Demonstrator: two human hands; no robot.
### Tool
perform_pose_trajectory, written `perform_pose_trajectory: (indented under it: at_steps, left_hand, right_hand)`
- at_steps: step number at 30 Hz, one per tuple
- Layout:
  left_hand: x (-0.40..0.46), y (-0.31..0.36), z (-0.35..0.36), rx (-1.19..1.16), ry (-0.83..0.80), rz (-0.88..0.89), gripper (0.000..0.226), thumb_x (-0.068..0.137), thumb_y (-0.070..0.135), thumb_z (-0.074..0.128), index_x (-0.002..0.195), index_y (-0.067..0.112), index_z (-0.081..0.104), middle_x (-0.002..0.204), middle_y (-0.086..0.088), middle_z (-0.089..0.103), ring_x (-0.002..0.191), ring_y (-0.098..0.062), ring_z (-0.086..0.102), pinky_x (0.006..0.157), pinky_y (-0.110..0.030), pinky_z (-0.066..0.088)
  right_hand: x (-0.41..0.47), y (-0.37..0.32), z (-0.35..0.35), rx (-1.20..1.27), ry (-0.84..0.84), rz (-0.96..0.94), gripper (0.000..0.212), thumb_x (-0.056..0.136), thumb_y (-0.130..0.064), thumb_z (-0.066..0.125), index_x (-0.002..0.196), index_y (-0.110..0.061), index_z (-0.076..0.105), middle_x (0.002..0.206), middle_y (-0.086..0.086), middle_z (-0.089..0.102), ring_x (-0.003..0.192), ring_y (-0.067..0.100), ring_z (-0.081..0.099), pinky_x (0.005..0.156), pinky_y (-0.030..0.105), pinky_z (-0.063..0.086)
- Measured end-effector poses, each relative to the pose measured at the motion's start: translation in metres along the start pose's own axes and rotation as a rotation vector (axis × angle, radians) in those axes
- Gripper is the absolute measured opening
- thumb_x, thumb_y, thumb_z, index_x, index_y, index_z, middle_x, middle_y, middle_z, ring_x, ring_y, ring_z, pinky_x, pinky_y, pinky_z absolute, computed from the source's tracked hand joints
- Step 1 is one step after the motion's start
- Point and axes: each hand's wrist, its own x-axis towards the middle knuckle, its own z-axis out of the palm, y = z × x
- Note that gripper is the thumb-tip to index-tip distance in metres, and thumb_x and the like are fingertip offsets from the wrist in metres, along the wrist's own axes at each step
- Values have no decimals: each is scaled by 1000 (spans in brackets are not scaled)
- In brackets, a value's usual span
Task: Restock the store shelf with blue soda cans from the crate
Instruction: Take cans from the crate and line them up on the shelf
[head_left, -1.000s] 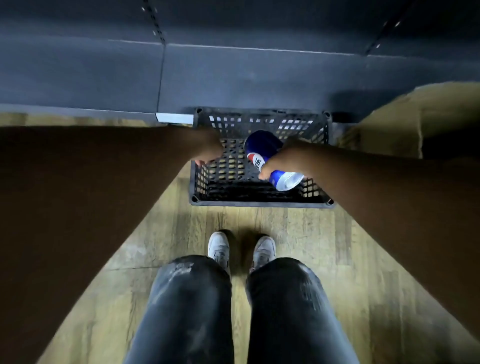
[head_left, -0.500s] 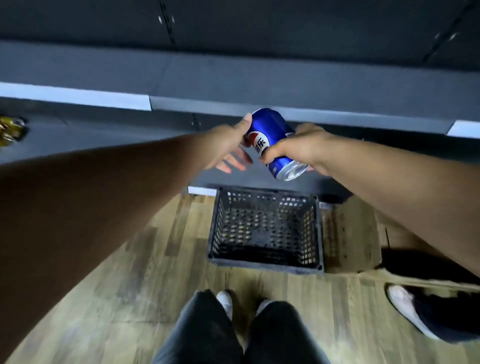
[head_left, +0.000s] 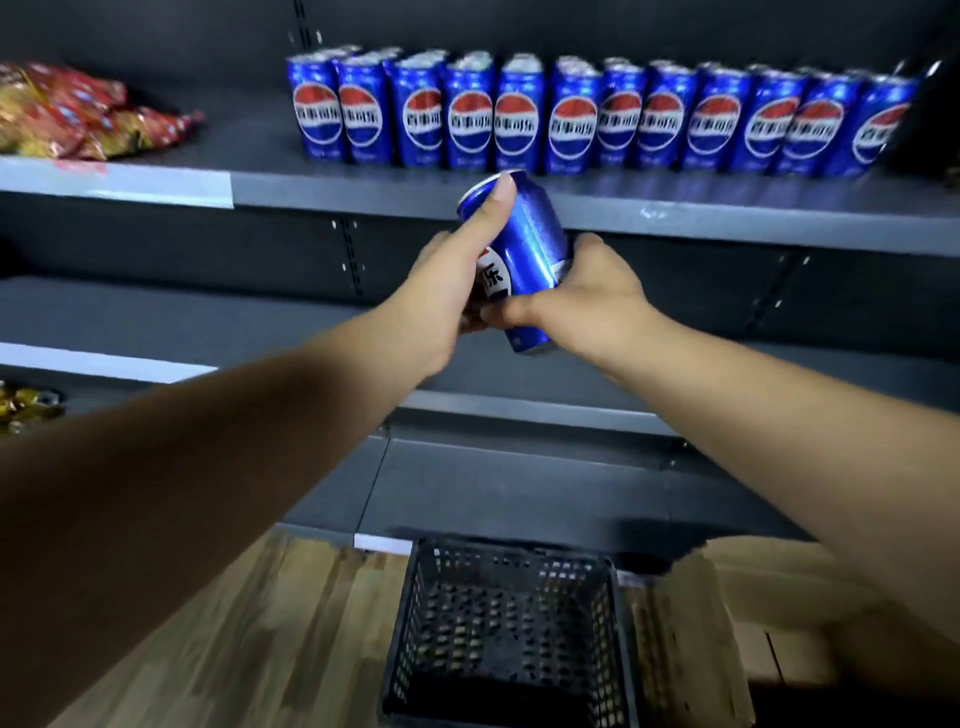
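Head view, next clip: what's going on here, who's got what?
A person stands at a store shelf holding one blue soda can in both hands, tilted, just below the shelf's front edge. The left hand wraps the can's side with the thumb up near its top; the right hand grips its lower part. A row of matching cans already stands on the shelf. The black crate on the floor below looks empty.

Blue can (head_left: 530, 249), black crate (head_left: 509, 623), grey shelf (head_left: 363, 187), red-yellow snack bags (head_left: 72, 114)
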Motion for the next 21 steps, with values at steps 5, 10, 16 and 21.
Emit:
perform_pose_trajectory:
  at_steps: [5,10,16,21]
  left_hand:
    - [-6,19,10,-26,-1,120,67,65,57,72,113,11,61,101,-6,73,90,-20,70,70,-31,54]
    - [-10,34,18,20,-85,153,63,60,50,72,107,10,63,96,-4,74,88,-18,71,77,-31,54]
    - [-10,42,24,9,-95,125,55,64,50,74,101,9,67,97,-2,74,94,-17,69,96,-37,49]
    - [-18,47,24,-38,-188,125,35,67,52,66,83,22,74,100,2,73,102,-15,66,107,-42,38]
  right_hand:
    - [-13,-6,-14,1,79,-70,57,65,-31,83,103,-13,43,92,-4,58,78,12,57,63,21,46]
    - [-18,-6,-28,48,53,-27,63,61,-31,86,106,-11,46,97,-1,60,90,16,60,81,34,52]
    - [-25,-3,-44,404,-212,62,61,55,-30,81,111,-14,61,102,0,71,96,16,66,97,35,47]
    - [-29,7,-52,770,-567,194,51,43,-37,88,88,-18,76,92,0,73,87,15,69,99,46,45]
